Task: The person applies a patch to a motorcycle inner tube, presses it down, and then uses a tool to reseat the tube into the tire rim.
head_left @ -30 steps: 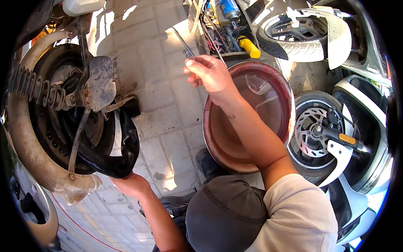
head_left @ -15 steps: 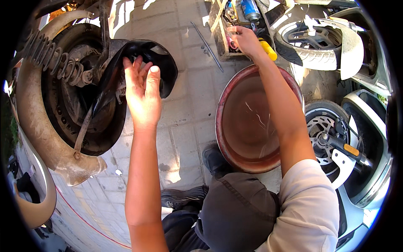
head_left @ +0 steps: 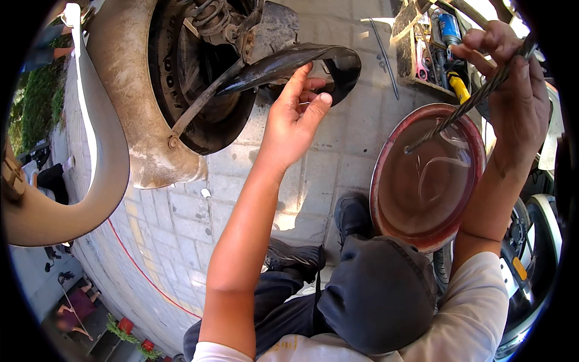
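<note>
My left hand (head_left: 300, 113) has its fingers bent at the black inner tube (head_left: 348, 71), the index finger on its edge and the thumb sticking out. Part of the tube hangs out beside the dirty wheel with its dark tyre (head_left: 172, 78); the rest is hidden. At the upper right my right hand (head_left: 518, 84) is closed round a long dark twisted rod (head_left: 476, 101). This slants down to the left, its narrow end over the red-rimmed basin (head_left: 379, 199) of murky water.
A wooden toolbox (head_left: 405, 45) with a blue can (head_left: 448, 27) and a yellow-handled tool (head_left: 459, 87) stands beyond the basin. A thin metal bar (head_left: 386, 57) lies on the paving. The beige mudguard (head_left: 129, 90) arches beside the wheel. A red hose (head_left: 145, 265) crosses at lower left.
My right hand has come out of the toolbox with the twisted rod and risen to the right. My left hand stays at the inner tube. The view has swung to the left.
</note>
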Demonstrator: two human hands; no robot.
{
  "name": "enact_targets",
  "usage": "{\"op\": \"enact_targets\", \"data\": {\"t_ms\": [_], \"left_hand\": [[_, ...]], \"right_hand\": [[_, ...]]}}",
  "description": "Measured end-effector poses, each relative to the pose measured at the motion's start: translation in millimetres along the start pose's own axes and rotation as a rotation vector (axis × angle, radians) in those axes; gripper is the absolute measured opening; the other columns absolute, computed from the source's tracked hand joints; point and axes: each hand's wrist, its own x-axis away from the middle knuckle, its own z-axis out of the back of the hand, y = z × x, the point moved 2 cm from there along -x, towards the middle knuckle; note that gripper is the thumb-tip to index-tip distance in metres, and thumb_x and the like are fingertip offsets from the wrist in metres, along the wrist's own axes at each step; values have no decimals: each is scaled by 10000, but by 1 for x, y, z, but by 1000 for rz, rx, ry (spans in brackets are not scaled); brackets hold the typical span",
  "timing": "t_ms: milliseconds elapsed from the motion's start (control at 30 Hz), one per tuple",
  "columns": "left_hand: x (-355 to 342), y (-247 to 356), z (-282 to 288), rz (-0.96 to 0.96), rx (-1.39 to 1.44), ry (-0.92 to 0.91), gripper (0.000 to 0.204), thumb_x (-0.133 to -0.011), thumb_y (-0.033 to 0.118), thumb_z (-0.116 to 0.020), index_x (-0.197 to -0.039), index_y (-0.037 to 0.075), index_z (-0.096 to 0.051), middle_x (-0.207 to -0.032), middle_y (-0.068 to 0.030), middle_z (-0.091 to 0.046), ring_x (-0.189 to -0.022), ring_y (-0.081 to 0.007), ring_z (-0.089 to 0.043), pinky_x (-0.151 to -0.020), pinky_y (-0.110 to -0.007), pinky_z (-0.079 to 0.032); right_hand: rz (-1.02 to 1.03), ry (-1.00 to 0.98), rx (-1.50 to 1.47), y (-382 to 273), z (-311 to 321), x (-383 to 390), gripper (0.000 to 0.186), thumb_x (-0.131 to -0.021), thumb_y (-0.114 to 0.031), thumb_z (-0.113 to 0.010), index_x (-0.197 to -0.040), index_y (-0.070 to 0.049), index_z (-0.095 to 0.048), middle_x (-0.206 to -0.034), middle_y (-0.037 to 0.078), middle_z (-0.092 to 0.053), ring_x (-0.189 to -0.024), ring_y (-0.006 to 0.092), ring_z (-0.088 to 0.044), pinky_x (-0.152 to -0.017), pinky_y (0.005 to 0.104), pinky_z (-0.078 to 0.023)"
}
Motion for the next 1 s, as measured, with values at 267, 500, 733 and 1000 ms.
{"op": "enact_targets", "data": {"t_ms": [267,500,733,1000], "left_hand": [[83,-35,39,314,214,255,590,-931,150,-650,-1432,11,-374,-1209,-104,-583,-944,-134,-569,-849,-272,-484],[95,-47,109,-112,-91,813,770,-785,182,-824,-1388,-21,-391,-1356,-146,-490,-1211,-254,-478,-1020,-379,-407],[82,-30,111,-157,-386,877,659,-808,117,-785,-1352,-50,-451,-1375,-141,-501,-1172,-227,-512,-1042,-344,-382],[86,-21,108,-96,-361,836,628,-818,100,-768,-1342,-60,-460,-1362,-148,-509,-1152,-227,-523,-1032,-347,-395]], "right_hand": [[-402,-949,-33,39,-142,69,263,-961,-209,-553,-911,42,-615,-661,142,-589,-652,252,-628,-561,366,-489],[-241,-853,590,100,-200,81,223,-913,-167,-559,-1070,-35,-649,-914,208,-670,-830,391,-649,-728,473,-521],[-252,-843,656,121,-206,51,233,-932,-237,-552,-1082,-103,-669,-924,155,-689,-896,361,-653,-773,468,-514],[-54,-907,651,121,-207,18,196,-879,-226,-597,-912,-71,-713,-855,156,-681,-850,352,-657,-738,456,-519]]}}
